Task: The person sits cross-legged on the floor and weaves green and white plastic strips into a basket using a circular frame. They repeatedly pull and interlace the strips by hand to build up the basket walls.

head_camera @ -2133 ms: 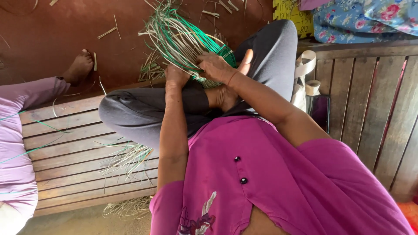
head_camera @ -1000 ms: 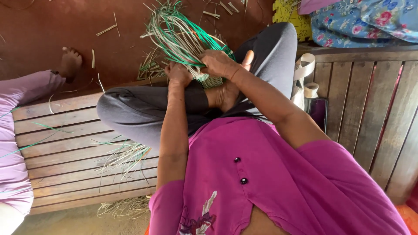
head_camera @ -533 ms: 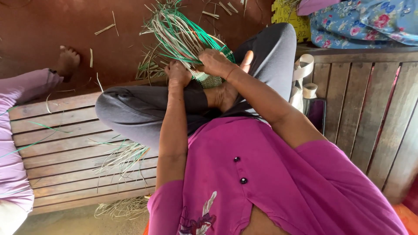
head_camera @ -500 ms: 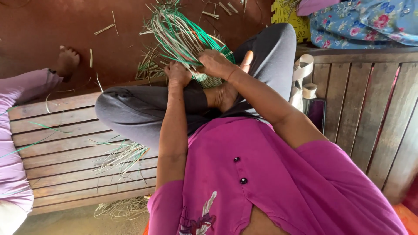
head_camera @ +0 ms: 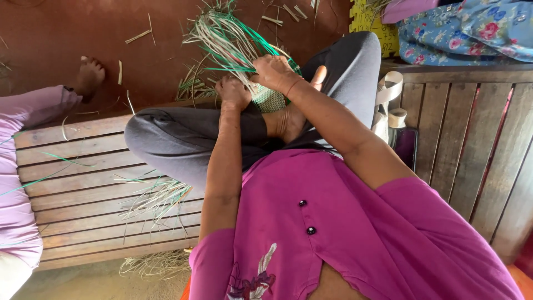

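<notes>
I sit cross-legged in grey trousers on a wooden slatted bench (head_camera: 83,183). Both hands are over my lap at a small woven piece (head_camera: 270,100) of green and pale strips that rests against my bare foot. My left hand (head_camera: 233,91) pinches the piece's edge from the left. My right hand (head_camera: 275,72) is closed around a bundle of long green and pale strips (head_camera: 227,41), which fan up and to the left over the red-brown floor.
Loose pale strips (head_camera: 155,197) lie on the bench by my knee, and more are scattered on the floor. Another person's purple-clad leg and bare foot (head_camera: 89,72) are at the left. A white tape roll (head_camera: 397,118), a dark phone (head_camera: 406,147) and floral cloth (head_camera: 461,30) are at the right.
My hands stay at the woven piece, with small shifts in the strips. The other person's foot has slid a little further left along the floor.
</notes>
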